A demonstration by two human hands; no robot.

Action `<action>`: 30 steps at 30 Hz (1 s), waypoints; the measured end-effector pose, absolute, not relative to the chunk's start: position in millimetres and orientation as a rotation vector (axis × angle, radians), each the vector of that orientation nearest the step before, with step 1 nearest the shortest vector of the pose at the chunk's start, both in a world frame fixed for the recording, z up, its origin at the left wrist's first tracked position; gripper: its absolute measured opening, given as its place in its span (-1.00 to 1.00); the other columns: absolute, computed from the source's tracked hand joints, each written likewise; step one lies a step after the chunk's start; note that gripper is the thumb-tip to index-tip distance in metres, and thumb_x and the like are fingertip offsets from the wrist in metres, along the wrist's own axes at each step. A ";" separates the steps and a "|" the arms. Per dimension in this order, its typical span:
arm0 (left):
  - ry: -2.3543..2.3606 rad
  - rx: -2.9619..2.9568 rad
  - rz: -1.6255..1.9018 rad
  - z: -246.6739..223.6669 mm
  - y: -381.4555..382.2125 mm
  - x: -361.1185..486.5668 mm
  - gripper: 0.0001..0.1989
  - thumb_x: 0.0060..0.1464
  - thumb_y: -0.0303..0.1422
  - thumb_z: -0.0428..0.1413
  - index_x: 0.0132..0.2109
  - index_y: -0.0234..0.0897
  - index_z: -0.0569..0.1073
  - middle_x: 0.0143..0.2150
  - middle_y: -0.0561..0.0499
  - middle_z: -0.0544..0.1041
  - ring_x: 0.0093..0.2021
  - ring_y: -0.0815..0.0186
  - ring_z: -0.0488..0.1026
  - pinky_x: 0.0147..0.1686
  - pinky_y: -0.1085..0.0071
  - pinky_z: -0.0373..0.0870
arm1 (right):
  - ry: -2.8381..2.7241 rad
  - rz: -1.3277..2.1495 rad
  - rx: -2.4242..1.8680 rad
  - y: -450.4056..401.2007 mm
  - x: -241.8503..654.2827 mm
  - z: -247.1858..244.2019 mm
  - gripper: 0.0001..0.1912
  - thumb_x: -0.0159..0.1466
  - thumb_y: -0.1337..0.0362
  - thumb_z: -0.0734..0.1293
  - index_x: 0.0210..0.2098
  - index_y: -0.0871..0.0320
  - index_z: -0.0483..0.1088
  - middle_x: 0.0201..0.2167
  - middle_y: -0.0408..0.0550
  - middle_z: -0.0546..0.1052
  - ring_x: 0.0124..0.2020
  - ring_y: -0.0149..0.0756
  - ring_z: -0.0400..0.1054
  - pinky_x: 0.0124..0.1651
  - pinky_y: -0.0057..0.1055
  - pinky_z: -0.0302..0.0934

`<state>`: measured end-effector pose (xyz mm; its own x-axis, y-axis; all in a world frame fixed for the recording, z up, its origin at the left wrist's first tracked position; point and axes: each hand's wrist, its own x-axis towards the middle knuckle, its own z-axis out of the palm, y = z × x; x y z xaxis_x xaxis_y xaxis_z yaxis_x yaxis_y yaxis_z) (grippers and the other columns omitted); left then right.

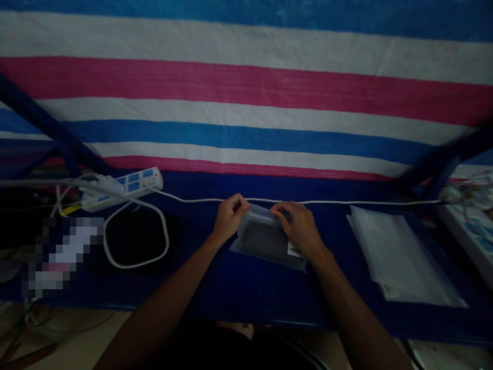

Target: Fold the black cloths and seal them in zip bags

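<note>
A translucent plastic bag point(265, 239) with a dark flat item inside lies at the middle of the blue table point(246, 298). My left hand point(229, 218) pinches the bag's top left corner between thumb and fingers. At the top right of the same edge, my right hand point(298, 226) is closed on the bag too. A white barcode label point(295, 250) shows on the bag's right side, beside my right wrist. What the dark item is cannot be made out.
Several translucent bags point(404, 257) lie stacked at the right. A white power strip point(123, 189) and a looped white cable point(167, 234) over a black object are at the left. A thin white cord point(346, 202) crosses behind my hands, before a striped sheet point(246, 87).
</note>
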<state>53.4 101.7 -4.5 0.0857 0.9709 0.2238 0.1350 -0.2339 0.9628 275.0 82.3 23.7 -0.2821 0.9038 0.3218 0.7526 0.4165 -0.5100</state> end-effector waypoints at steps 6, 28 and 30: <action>1.202 1.465 1.369 -2.3 104.7 48.3 -0.78 0.18 -0.38 0.17 -0.44 -0.23 0.38 -0.50 0.12 0.43 -0.46 0.37 0.35 -0.39 0.45 0.22 | -2.069 0.319 -1.439 84.8 283.2 25.1 -0.81 0.44 0.22 0.28 -0.21 0.06 0.54 -0.24 -0.05 0.66 -0.19 -0.09 0.52 -0.03 -0.19 0.28; 1.326 1.395 1.518 -6.6 116.1 25.2 -0.78 0.18 -0.41 0.18 -0.43 -0.24 0.39 -0.50 0.13 0.44 -0.46 0.36 0.36 -0.37 0.45 0.22 | -1.910 0.313 -1.460 96.2 308.9 21.5 -0.67 0.41 0.05 0.26 -0.27 0.07 0.57 -0.29 -0.02 0.69 -0.25 -0.09 0.58 -0.11 -0.21 0.39; 1.326 1.391 1.524 -6.7 116.6 23.8 -0.79 0.18 -0.41 0.18 -0.43 -0.24 0.39 -0.50 0.13 0.44 -0.46 0.36 0.36 -0.38 0.45 0.23 | -1.899 0.314 -1.460 96.6 309.5 21.6 -0.67 0.41 0.03 0.26 -0.28 0.07 0.57 -0.30 -0.02 0.69 -0.27 -0.09 0.59 -0.12 -0.21 0.40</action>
